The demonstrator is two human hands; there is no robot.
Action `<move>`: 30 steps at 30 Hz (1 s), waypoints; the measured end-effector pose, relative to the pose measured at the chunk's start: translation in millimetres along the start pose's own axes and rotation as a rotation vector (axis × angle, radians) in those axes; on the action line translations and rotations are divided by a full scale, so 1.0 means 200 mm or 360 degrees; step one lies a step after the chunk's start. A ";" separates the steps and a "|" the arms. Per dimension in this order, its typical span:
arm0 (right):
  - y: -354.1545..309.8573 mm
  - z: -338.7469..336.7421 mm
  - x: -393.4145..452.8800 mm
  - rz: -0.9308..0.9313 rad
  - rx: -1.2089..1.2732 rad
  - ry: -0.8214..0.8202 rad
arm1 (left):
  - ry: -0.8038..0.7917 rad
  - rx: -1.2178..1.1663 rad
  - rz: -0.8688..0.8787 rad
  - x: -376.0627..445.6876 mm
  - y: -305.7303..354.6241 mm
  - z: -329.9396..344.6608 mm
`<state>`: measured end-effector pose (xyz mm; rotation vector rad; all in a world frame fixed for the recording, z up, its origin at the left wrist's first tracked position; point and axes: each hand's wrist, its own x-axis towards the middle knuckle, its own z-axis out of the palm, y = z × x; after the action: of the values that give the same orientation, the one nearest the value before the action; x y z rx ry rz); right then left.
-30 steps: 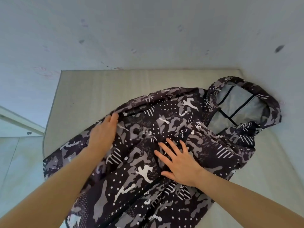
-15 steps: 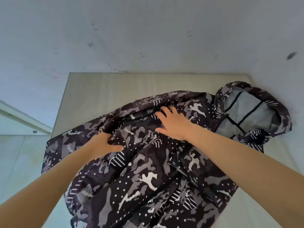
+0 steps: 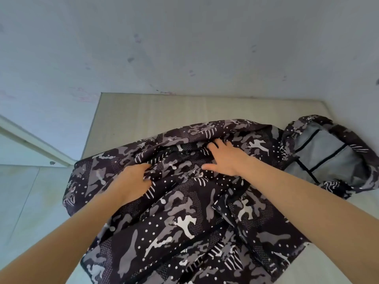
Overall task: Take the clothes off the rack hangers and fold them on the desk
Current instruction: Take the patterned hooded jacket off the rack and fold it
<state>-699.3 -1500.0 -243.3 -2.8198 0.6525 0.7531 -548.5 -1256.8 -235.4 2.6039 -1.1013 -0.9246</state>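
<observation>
A dark camouflage hooded jacket (image 3: 184, 222) lies spread across the pale desk (image 3: 164, 111). Its hood with grey lining (image 3: 320, 158) points to the right. My left hand (image 3: 133, 181) is on the jacket's left side, with thumb and fingers curled into a bunch of fabric. My right hand (image 3: 223, 158) lies on the upper part of the jacket near the hood. Its fingers are stretched out, and the tips reach into a raised fold. The jacket's lower hem runs out of view at the bottom.
A pale wall (image 3: 184, 48) rises right behind the desk's far edge and along its right side. To the left of the desk lie the tiled floor (image 3: 24, 201) and a white skirting strip (image 3: 30, 138). Bare desk top shows beyond the jacket.
My right hand moved from the jacket's middle up to the fold near the hood. My left hand curled from flat to gripping fabric. The fabric between the hands has bunched up.
</observation>
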 end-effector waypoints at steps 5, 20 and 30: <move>0.01 -0.22 0.09 -0.0118 -0.0030 0.0548 | 0.0081 -0.0635 -0.0103 0.14 0.15 0.01; 0.11 -0.40 0.56 0.0279 0.0485 0.0096 | 0.0509 -0.2138 -0.0214 0.63 0.41 -0.06; 0.22 -0.47 0.54 0.0114 0.1076 0.0224 | 0.0606 -0.1970 -0.0099 0.72 0.35 -0.05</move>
<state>-593.6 -1603.1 -218.4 -2.2410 0.8412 0.2629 -506.9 -1407.1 -271.1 1.6355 -0.1734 -0.7049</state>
